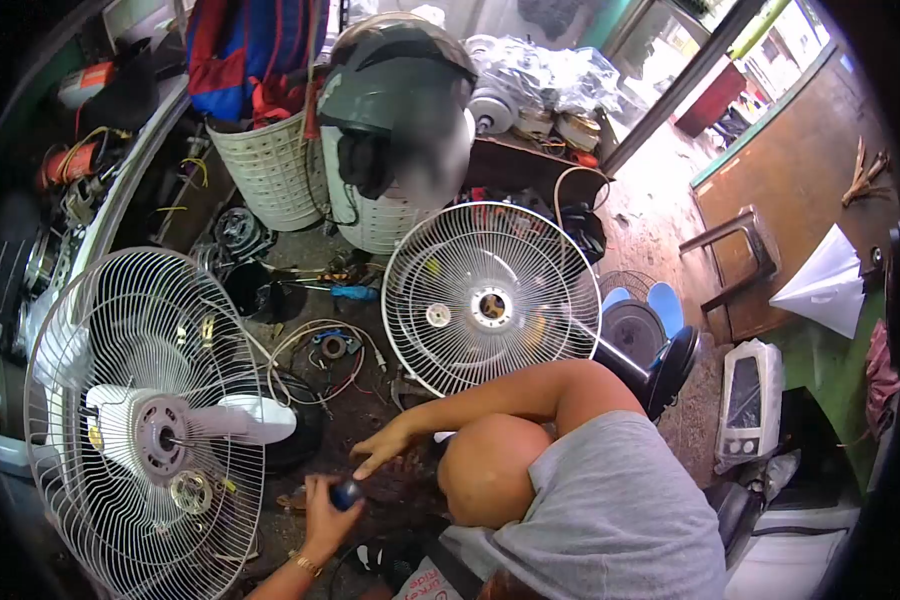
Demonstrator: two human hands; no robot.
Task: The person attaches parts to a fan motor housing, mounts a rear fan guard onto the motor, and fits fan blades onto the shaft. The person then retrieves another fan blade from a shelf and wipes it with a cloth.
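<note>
Near the bottom centre, your left hand [327,512] curls its fingers round a dark-blue piece [345,494], your right hand [388,444] spreads seemingly empty fingers, and the far-left fan [158,428], bladeless, looks only partly assembled.

Red lettering [426,586] slants across the pale material [452,572] at the bottom edge of the view: the lower word reads "Ride", the upper one, partly unclear, seems to end in "key"

Hands [327,521] at dark blue object [345,494], fan grilles [477,309]
</note>
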